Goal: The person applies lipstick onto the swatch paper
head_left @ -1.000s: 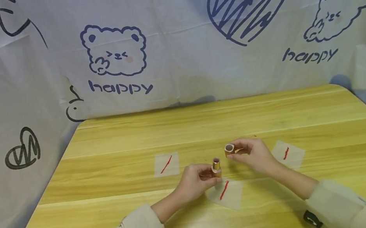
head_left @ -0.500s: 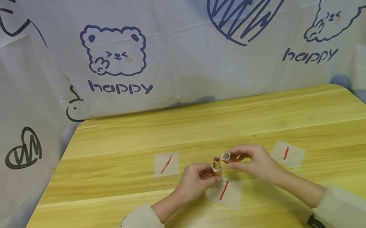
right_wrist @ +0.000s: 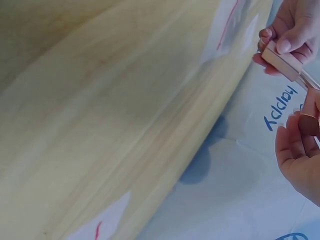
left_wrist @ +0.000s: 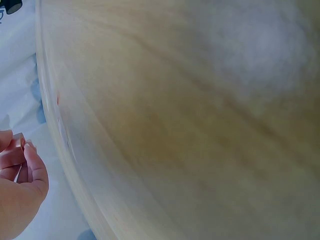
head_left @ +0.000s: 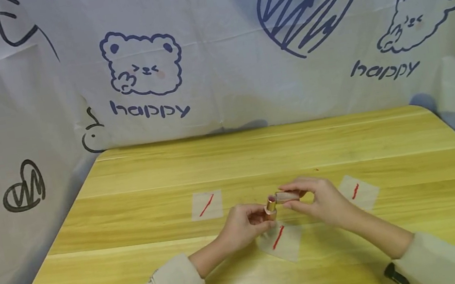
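Observation:
My left hand (head_left: 240,226) grips the rose-gold base of a lipstick (head_left: 270,206) in the head view, its shiny inner tube pointing up and leaning slightly right. The fingers and thumb of my right hand (head_left: 317,199) pinch the lipstick cap (head_left: 288,196), which lies sideways just right of the tube. Cap and tube are very close; whether they touch is hard to tell there. In the right wrist view the lipstick base (right_wrist: 282,61) and the cap (right_wrist: 309,117) appear at the right edge, one in each hand. My left hand (left_wrist: 22,195) shows only at the left edge of its wrist view.
On the wooden table (head_left: 147,168) lie three pale paper squares with a red stroke each: a left paper (head_left: 202,212), a front paper (head_left: 291,245) below my hands and a right paper (head_left: 365,195) by my right wrist. A drawn-on white cloth (head_left: 227,78) hangs behind.
My right hand has brought the cap down and left toward the lipstick, turning it from upright to sideways. My left hand has stayed nearly still, the lipstick now tilting a little right.

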Demonstrator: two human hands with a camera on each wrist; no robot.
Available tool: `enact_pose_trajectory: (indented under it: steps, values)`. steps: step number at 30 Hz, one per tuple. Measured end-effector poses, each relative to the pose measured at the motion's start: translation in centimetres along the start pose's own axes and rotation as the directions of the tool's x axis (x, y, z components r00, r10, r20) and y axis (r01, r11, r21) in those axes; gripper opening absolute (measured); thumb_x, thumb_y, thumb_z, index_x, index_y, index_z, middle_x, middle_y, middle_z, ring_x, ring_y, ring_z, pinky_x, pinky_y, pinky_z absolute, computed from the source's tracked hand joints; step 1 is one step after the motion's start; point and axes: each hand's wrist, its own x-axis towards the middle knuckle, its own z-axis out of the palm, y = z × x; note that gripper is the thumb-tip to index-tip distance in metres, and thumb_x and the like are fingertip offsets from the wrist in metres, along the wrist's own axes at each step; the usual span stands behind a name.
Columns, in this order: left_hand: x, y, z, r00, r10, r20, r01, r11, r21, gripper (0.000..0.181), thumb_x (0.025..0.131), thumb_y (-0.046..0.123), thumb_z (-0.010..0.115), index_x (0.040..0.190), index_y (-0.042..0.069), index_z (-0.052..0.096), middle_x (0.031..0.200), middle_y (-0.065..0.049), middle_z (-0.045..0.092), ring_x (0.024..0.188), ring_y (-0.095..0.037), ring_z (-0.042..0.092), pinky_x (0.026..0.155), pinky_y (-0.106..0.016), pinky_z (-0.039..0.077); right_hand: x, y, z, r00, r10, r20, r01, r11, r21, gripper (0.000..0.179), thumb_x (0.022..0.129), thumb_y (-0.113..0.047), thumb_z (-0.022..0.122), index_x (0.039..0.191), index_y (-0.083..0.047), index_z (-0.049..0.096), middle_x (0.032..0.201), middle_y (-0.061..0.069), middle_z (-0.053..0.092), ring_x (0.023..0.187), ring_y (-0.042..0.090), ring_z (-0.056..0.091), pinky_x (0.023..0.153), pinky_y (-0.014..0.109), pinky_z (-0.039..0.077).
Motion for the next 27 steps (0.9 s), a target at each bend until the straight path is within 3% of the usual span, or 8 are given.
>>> enact_pose_trajectory:
  steps: [11,17,22,27]
  values:
    - [-0.1,0.2,0.0,1.0,0.002,0.009,-0.002,1.0,0.001,0.016,0.092,-0.006,0.075,0.104,-0.016,0.074,0.091,-0.023,0.076,0.076,0.001,0.063,0.068,-0.015,0.056,0.6,-0.3,-0.7,0.993,-0.113,-0.023,0.112,0.991,-0.071,0.022,0.085,0.004,0.083,0.105,0.002,0.076,0.099,0.011,0.076,0.078,0.011,0.059,0.066,0.029,0.053]
    - [-0.1,0.2,-0.2,0.999,0.017,0.033,-0.018,1.0,0.022,0.015,0.091,-0.008,0.073,0.104,-0.016,0.074,0.092,-0.023,0.076,0.077,-0.002,0.065,0.069,-0.015,0.056,1.1,-0.6,-1.1,0.983,-0.181,0.041,0.184,0.98,-0.075,0.023,0.084,0.004,0.083,0.105,0.0,0.075,0.095,0.006,0.073,0.076,0.009,0.054,0.062,0.029,0.048]
    - [0.0,0.3,-0.3,0.998,0.034,0.061,-0.036,0.999,0.04,0.017,0.092,-0.01,0.072,0.107,-0.016,0.073,0.094,-0.023,0.076,0.078,-0.007,0.069,0.07,-0.016,0.058,1.4,-1.0,-1.5,0.977,-0.172,0.122,0.182,0.981,-0.069,0.025,0.086,0.005,0.081,0.11,0.002,0.074,0.098,0.006,0.073,0.079,0.007,0.053,0.063,0.027,0.047]
    - [-0.1,0.4,-0.4,0.997,0.03,0.064,-0.034,0.998,0.054,0.016,0.091,-0.011,0.072,0.106,-0.016,0.073,0.092,-0.023,0.076,0.076,-0.003,0.066,0.069,-0.015,0.057,1.8,-1.4,-1.8,0.965,-0.179,0.191,0.198,0.976,-0.087,0.028,0.089,0.004,0.079,0.116,0.003,0.072,0.105,0.01,0.073,0.082,0.012,0.058,0.065,0.026,0.049]
